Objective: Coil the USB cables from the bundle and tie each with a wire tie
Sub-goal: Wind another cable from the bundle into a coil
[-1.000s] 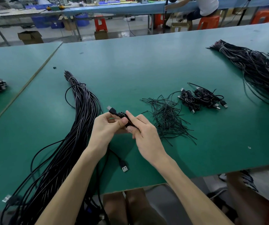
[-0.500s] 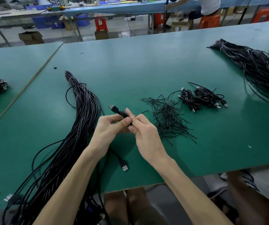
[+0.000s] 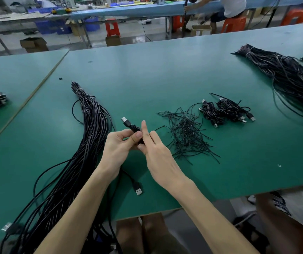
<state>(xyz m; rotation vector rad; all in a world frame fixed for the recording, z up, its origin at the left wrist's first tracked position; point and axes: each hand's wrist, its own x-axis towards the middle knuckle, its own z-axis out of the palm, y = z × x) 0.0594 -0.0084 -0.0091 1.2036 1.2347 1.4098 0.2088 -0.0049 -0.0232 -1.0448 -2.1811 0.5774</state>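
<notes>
Left hand (image 3: 118, 143) is gripping the coiled cable (image 3: 135, 129) just left of the wire-tie pile (image 3: 185, 134), above the bench (image 3: 147, 79). The thumb is pressing across the front of the coil and the fingers are curling round behind it. 1 USB plug (image 3: 125, 121) is sticking out of the coil's top, tilting up and away from the pile.

Right hand (image 3: 158, 153) is meeting the coil from the pile side. Its index finger is standing straight against the coil, its thumb tip is touching the coil's lower end, and the other fingers are lying loosely bent. Whether it is pinching anything: cannot tell, since the contact is hidden behind the left thumb. Any tie on the coil is too small to make out.

The cable's tail is dropping from under the left hand to a second plug (image 3: 138, 188) lying on the bench, nearer the viewer than the pile.

The bundle (image 3: 84, 143) is lying left of the pile, its near end running off the bench edge out of view. Finished coils (image 3: 225, 111) are lying just right of the pile, too tangled to count. A second bundle (image 3: 289, 79) is lying well right of the pile, cut off by the frame edge.
</notes>
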